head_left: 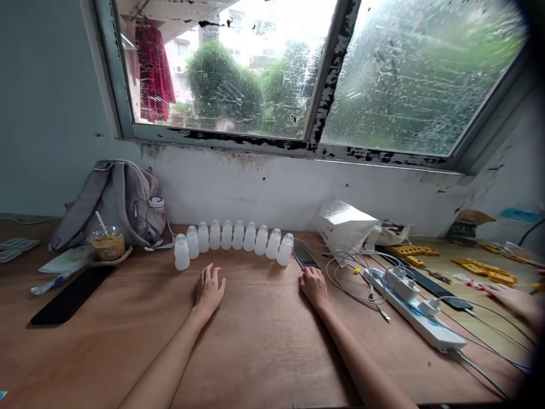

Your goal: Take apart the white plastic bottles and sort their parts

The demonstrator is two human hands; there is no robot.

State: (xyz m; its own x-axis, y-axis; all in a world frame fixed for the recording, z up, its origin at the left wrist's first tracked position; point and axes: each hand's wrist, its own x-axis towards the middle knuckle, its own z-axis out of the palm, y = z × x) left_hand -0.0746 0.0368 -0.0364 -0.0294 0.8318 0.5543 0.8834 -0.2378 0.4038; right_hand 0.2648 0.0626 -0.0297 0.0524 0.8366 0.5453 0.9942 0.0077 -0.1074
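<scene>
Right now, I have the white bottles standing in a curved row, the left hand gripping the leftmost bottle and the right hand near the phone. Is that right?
Not quite: the left hand grips nothing. The head view shows it resting on the table, apart from the leftmost bottle. The white bottles do stand in a curved row, and the right hand is near the phone.

10 bottles (227, 235) on brown table (255, 335)
</scene>
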